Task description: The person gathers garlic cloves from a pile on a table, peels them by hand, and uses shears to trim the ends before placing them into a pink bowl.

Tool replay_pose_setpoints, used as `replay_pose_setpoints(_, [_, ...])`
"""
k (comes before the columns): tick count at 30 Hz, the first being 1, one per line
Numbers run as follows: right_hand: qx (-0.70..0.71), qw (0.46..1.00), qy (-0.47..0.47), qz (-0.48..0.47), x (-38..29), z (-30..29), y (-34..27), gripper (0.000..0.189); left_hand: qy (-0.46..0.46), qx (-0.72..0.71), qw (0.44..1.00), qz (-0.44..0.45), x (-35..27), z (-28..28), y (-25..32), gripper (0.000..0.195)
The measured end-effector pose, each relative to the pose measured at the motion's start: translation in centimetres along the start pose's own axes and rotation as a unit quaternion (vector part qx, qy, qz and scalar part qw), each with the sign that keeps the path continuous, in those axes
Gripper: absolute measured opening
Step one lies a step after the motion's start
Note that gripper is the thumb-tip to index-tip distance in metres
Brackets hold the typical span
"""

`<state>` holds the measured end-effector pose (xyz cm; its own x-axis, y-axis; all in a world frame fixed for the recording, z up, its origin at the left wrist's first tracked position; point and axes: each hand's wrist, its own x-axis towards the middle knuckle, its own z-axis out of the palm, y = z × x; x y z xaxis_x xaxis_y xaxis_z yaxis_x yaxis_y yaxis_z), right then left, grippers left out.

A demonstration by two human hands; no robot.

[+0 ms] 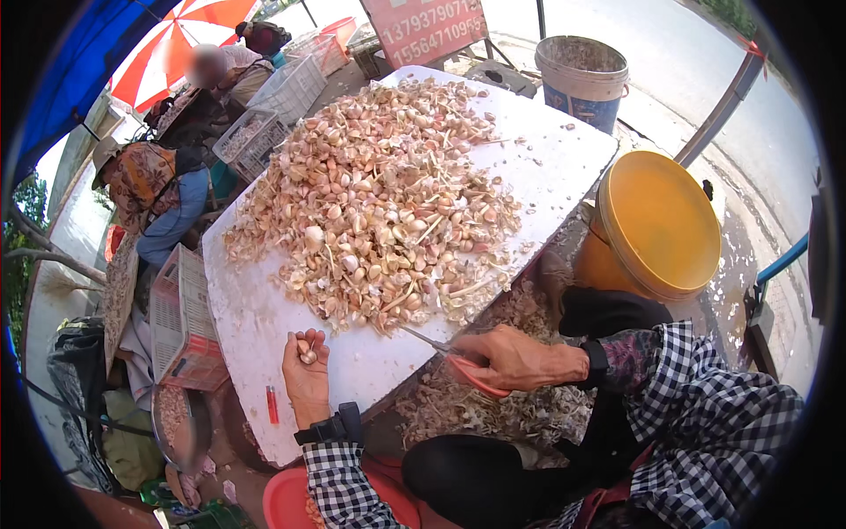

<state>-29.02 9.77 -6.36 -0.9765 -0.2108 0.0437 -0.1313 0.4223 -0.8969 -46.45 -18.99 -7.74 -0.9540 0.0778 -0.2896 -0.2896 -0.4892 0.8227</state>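
Observation:
A large heap of garlic cloves with dry skins and stem bits (370, 205) covers much of a white board (562, 159). Below the heap's near left edge, my left hand (307, 364) is palm up with garlic cloves (307, 352) held in its curled fingers. My right hand (509, 360) grips scissors with red handles (472, 375), their metal blades reaching to the heap's near edge. A red lighter (271, 405) lies on the board to the left of my left wrist.
A yellow bucket (661, 225) stands right of the board, a blue-and-white bucket (581, 79) behind. A red basin (284, 496) is below my left forearm. Garlic waste (496, 410) lies under the near edge. Plastic crates (185, 317) and several seated people are at left.

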Motion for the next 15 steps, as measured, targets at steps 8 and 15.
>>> replay_pose_setpoints(8, [-0.009,1.000,0.009,-0.003,-0.1,0.2,-0.2,0.038,0.015,0.494,0.859,0.135,4.8,0.9,-0.4,0.023])
replay_pose_setpoints(15, [-0.025,1.000,0.004,-0.004,-0.5,-0.6,0.3,0.036,-0.051,0.668,0.721,0.179,2.0,1.1,-2.0,0.024])
